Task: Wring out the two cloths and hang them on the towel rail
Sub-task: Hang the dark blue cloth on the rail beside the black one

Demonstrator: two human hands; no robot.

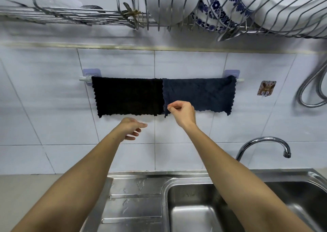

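Observation:
A black cloth [127, 96] and a dark blue cloth [200, 94] hang side by side, spread flat, over the white towel rail [83, 79] on the tiled wall. My right hand [182, 112] is at the blue cloth's lower left corner, thumb and forefinger pinched at its edge. Just below the black cloth's bottom edge is my left hand [131, 128], fingers apart, holding nothing and not touching the cloth.
A wire dish rack [74, 15] with plates and bowls hangs overhead. Below me lies a steel sink [194, 205] with a wet drainboard and a curved tap [265, 143] at the right. A shower hose [311, 90] and a wall hook [266, 88] are at the far right.

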